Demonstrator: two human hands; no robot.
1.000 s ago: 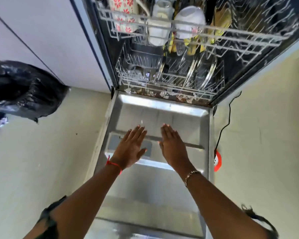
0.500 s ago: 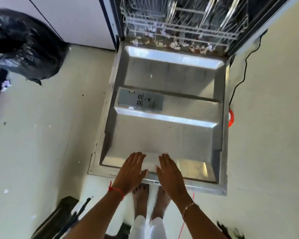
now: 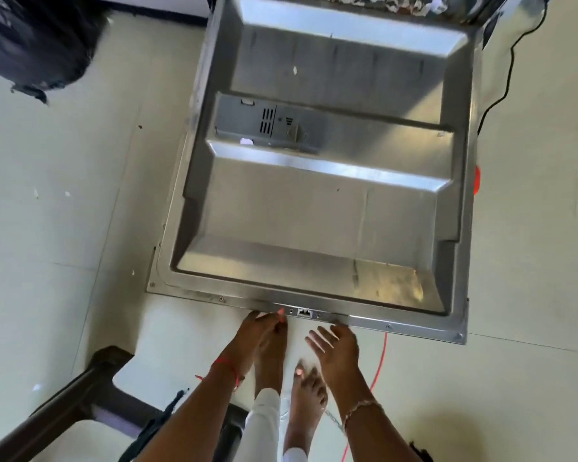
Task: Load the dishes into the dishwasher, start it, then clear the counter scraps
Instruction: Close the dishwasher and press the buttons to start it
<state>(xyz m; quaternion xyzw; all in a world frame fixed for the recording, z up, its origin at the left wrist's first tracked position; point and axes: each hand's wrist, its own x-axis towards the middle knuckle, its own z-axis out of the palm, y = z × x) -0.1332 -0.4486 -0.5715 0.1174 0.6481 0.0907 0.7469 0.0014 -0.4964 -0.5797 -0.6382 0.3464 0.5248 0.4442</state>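
**Steel door lip being approached from just in front**

The left hand [image 3: 262, 335] is being laid, fingers seemingly straight, against the near lip of the dishwasher door [image 3: 314, 211], beside the latch [image 3: 305, 312]. The right hand [image 3: 336, 350] is being held spread and empty, just short of it. The door is lying flat, its lip running crosswise. Beyond, the detergent dispenser [image 3: 261, 123] is being shown closed.

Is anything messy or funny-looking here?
Yes. Crumbly scraps litter the hinge end of the open door. A white fleck lies on its panel, and a yellowish stain marks its near right corner. Small white bits also dot the floor on the left.
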